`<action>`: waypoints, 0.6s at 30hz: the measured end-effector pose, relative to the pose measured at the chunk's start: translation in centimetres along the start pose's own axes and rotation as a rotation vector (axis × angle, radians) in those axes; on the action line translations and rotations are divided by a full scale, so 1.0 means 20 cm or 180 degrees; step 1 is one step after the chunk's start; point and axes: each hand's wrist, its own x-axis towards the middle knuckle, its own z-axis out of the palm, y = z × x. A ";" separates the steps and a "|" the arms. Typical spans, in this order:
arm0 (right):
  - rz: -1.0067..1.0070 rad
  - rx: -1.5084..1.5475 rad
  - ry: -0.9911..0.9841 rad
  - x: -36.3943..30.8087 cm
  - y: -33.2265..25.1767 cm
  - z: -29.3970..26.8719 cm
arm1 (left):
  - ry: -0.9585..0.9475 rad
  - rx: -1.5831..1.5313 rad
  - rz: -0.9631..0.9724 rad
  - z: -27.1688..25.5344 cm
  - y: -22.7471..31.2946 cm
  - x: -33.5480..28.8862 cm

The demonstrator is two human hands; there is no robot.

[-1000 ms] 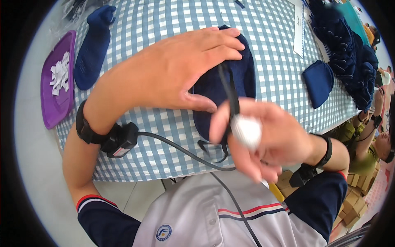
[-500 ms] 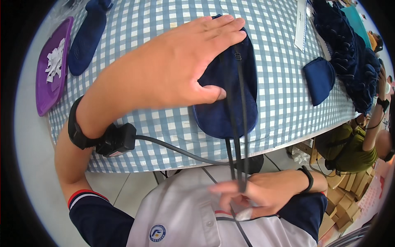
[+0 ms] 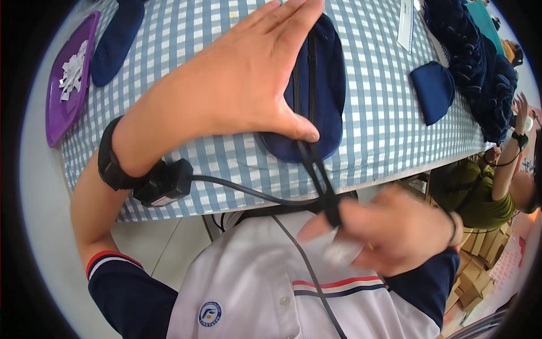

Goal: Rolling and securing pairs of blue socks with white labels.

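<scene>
A dark blue oval fabric piece (image 3: 334, 79), which looks like a sleep mask, lies on the checked cloth. Across it run black elastic straps (image 3: 320, 169) that reach past its near end toward me. My left hand (image 3: 243, 85) is spread over its left side, fingers stretched toward the far end and partly out of view. Its thumb lies at the straps near the mask's near edge. Beyond the table edge, my right hand (image 3: 389, 231) holds the straps taut, looped at its fingers. Motion blurs this hand, and something white (image 3: 340, 253) shows by its thumb.
At the far left are a purple tray (image 3: 55, 107) with white paper scraps and a dark blue fabric piece (image 3: 117, 45). To the right lie another blue piece (image 3: 433, 90), a ruler (image 3: 405, 25) and a dark blue pile (image 3: 477, 73). A black cable (image 3: 243, 191) runs from my left wrist.
My right hand has moved up and to the right with the straps, now closer to the table edge. The left thumb has come down over the straps, and the metal-like slider no longer shows.
</scene>
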 end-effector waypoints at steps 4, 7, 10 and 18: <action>0.0619 -0.0911 0.1937 0.21 -0.14 -0.25 | -0.0422 -0.0025 0.0127 -0.04 0.00 0.01; 0.1002 -0.1052 0.1897 0.37 -0.10 -0.41 | -0.0378 -0.0220 0.0104 -0.03 -0.02 0.03; 0.2507 -0.0955 0.1699 0.56 -0.21 -0.47 | -0.0639 -0.0352 -0.0208 -0.02 0.06 0.03; 0.0962 -0.1577 0.1853 0.43 -0.11 -0.48 | -0.0257 0.0236 0.0402 0.01 0.16 -0.18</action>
